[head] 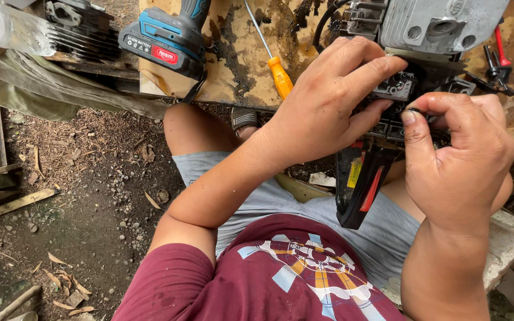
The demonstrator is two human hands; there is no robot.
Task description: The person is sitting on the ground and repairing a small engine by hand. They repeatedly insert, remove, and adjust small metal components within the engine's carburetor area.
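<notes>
A small engine, like a chainsaw body (435, 27) with a grey cylinder and a black and red rear handle (361, 190), lies at the edge of a stained wooden board (239, 59). My left hand (322, 110) rests on the engine's black carburettor area, its fingers pressing on a small dark part (395, 88). Thumb and forefinger of my right hand (456, 160) pinch a small black piece (414, 110) beside the same spot. What lies under the fingers is hidden.
An orange-handled screwdriver (279, 76) and a blue cordless drill with battery (165, 41) lie on the board. Red-handled tools (498, 59) sit at the right. Another finned engine cylinder (81, 32) stands far left. Dirt ground with wood scraps (16, 202) lies below.
</notes>
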